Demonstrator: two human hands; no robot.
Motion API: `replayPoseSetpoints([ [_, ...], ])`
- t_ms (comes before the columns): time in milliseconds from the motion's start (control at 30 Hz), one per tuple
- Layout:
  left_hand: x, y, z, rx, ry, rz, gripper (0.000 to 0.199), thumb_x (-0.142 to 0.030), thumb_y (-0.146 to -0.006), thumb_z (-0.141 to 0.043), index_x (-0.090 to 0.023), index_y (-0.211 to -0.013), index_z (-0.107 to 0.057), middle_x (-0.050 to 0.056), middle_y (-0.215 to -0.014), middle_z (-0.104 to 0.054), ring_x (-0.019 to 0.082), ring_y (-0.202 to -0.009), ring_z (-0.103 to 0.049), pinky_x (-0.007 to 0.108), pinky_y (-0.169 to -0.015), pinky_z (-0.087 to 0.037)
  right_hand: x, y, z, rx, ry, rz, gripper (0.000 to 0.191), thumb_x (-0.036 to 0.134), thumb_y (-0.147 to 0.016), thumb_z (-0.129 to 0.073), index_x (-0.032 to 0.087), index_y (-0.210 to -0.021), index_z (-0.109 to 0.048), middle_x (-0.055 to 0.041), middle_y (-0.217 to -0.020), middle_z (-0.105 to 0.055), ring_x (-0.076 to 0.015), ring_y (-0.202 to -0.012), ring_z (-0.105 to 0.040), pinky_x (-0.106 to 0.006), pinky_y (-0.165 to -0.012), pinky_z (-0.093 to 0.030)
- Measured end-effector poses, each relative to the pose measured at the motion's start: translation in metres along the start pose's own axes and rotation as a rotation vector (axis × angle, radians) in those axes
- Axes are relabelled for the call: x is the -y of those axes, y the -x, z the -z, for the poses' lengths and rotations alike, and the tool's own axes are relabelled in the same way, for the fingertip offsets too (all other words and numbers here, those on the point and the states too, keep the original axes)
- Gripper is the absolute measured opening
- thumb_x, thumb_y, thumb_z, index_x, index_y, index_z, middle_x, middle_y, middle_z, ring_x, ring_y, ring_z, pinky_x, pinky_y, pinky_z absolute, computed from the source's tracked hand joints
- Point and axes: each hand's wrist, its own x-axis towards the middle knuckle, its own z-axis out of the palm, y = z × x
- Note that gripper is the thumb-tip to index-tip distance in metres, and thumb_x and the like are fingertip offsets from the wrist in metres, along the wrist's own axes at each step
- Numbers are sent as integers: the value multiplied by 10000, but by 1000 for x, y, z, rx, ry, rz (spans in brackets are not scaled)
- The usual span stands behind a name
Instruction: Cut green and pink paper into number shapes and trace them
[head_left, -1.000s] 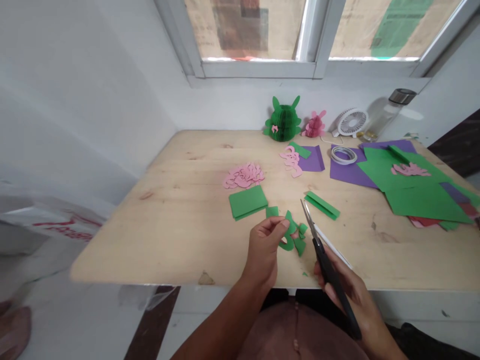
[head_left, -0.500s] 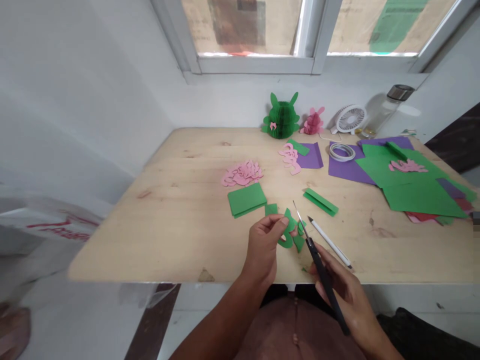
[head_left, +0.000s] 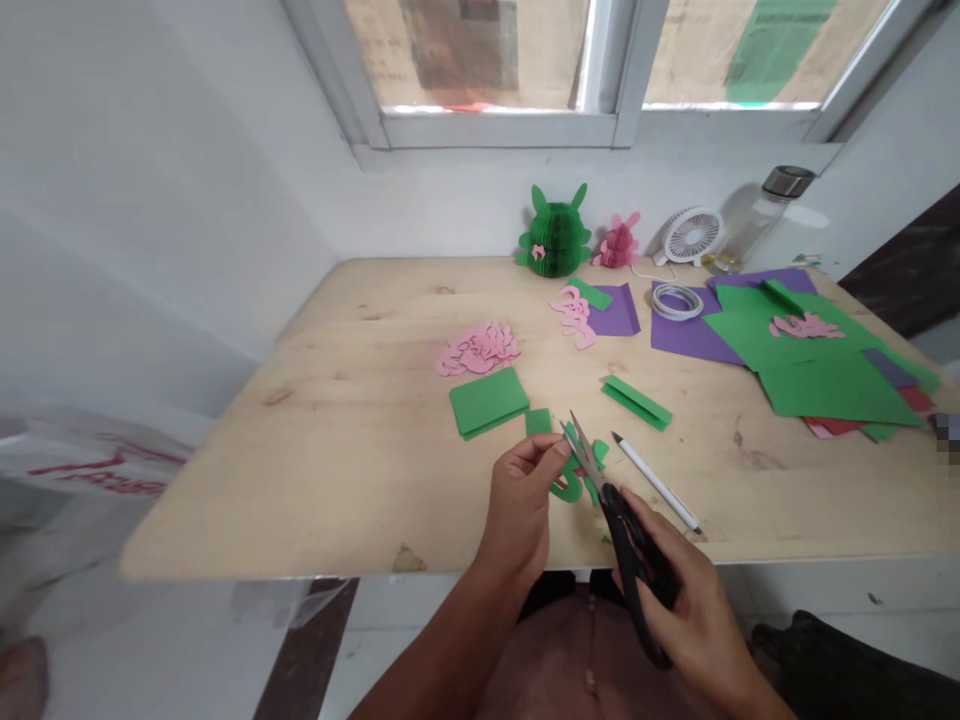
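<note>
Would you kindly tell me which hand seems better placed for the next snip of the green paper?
Probably the right hand: it holds the scissors, their blades apart near the green cutout, which the left hand pinches.

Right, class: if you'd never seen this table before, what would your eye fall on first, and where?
Probably the green pleated paper figure with two tall ears, at the back of the table below the window, with a smaller pink one to its right. Next, near the front edge, come the scissors in the right hand, blades parted close to the green paper that the left hand pinches.
</note>
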Motion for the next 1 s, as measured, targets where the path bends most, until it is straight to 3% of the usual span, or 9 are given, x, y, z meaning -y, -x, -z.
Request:
replayPoseSetpoints([
  [267,4,1,4,36,36,26,106,-264,-688,-731,-165,-704,-696,-1,-648,-638,98,-601,-524,207,-568,-391,-3,-2,3,2,101,89,615,157,-817,-585,305,-1403,-467,-36,-1363,-576,-237,-1249,-541,-372,-1036,-443],
  [1000,6,5,3,66,86,76,122,-264,-684,-752,-163,-720,-693,2,-662,-637,107,-610,-542,223,-596,-421,-4,-2,7,42,65,78,603,136,-810,-575,268,-1392,-490,-62,-1390,-546,-258,-1268,-519,-407,-1049,-430],
])
